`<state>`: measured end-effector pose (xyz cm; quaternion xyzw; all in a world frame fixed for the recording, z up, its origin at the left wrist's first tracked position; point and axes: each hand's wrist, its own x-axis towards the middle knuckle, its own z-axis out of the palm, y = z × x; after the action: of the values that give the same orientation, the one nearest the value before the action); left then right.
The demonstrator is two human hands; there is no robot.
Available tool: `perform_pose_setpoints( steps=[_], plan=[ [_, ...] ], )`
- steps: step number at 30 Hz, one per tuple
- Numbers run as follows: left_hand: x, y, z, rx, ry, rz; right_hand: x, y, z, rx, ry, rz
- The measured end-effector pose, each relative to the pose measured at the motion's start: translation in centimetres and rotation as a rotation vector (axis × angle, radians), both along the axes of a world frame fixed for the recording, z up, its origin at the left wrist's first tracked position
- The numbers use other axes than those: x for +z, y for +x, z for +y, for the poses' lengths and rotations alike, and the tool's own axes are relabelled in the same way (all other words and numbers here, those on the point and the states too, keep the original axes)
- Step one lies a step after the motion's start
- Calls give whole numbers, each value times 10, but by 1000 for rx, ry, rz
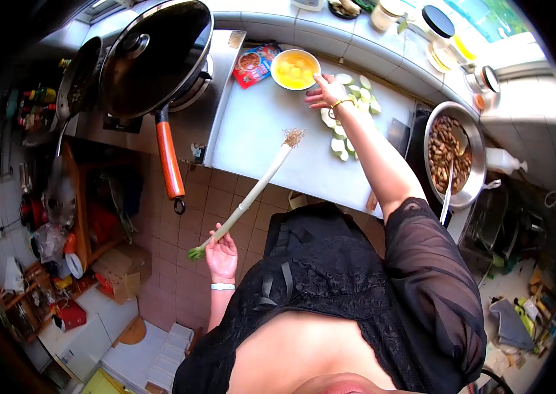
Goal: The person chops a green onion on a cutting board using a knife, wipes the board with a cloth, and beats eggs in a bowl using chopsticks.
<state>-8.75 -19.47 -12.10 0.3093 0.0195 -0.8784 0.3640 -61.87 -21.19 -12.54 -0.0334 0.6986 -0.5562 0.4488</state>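
Note:
My left hand (222, 257) holds a long green onion (256, 190) near its green end. Its white stalk slants up over the counter's front edge, and its root tuft is above the white worktop (245, 134). My right hand (325, 93), fingers apart, reaches over the worktop with nothing visible in it. It is right beside a white bowl (295, 87) of raw eggs with yellow yolks; whether the fingertips touch the rim I cannot tell. Pale, green-edged vegetable slices (341, 146), resembling zucchini, lie spread behind and beside that hand, partly hidden by the forearm.
A red and blue packet (253, 65) lies left of the bowl. Farther left, a lidded pan (153, 59) is on the stove, its orange-brown handle (169, 157) jutting past the front edge. At right stands a metal basin (479, 172) of peanuts in shells with a spoon (448, 190). Jars line the windowsill.

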Motion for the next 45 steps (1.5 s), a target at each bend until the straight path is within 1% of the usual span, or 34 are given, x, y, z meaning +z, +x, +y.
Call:
perform_pose_setpoints(
  steps=[1,2,4,6,8,10,12,13,14,16,20,21,22,25,26,28,30,32,37,38,40,41,45],
  plan=[
    [-1,-5,-2,-19,3,3,-1,-2,14,-33,-65,65],
    [-2,-10,-4,-38,15,20,8,6,33,-84,-98,206],
    [-6,-22,-10,-85,39,43,9,19,84,-221,-261,352],
    [-9,-33,-19,-131,25,57,30,50,147,-146,64,652],
    [-15,-40,-29,-186,35,51,20,89,206,-74,300,857],
    [-22,-47,-41,-236,63,58,12,121,251,86,541,853],
    [-22,-61,-47,-302,62,29,-3,143,275,147,723,926],
    [-23,-67,-50,-347,50,5,-12,149,282,137,741,947],
    [-28,-77,-53,-397,22,11,-19,146,284,102,736,937],
    [-36,-88,-55,-471,7,9,-11,142,279,51,811,875],
    [-41,-113,-54,-556,-14,-15,-12,134,280,52,844,837],
    [-44,-114,-51,-563,-8,-17,-7,133,283,73,862,748],
    [-46,-118,-51,-582,-9,-27,-5,130,288,69,864,747],
    [-47,-123,-48,-617,-25,-56,7,125,312,-178,591,694],
    [-47,-127,-46,-637,-42,-67,23,126,320,-251,499,680],
    [-49,-138,-40,-655,-43,-65,35,131,343,-275,361,790],
    [-52,-148,-35,-676,-47,-69,57,143,361,-204,275,728],
    [-61,-154,-28,-680,-64,-74,72,159,376,-160,235,481],
    [-75,-150,-27,-660,-133,-182,62,194,392,-40,154,686],
    [-71,-149,-28,-674,-142,-195,58,200,392,-32,143,736],
    [-77,-150,-32,-685,-146,-207,54,203,393,-11,161,649],
    [-77,-152,-32,-681,-146,-222,50,208,394,-21,181,553],
    [-72,-156,-34,-709,-136,-229,43,217,390,-35,202,526]
  ],
)
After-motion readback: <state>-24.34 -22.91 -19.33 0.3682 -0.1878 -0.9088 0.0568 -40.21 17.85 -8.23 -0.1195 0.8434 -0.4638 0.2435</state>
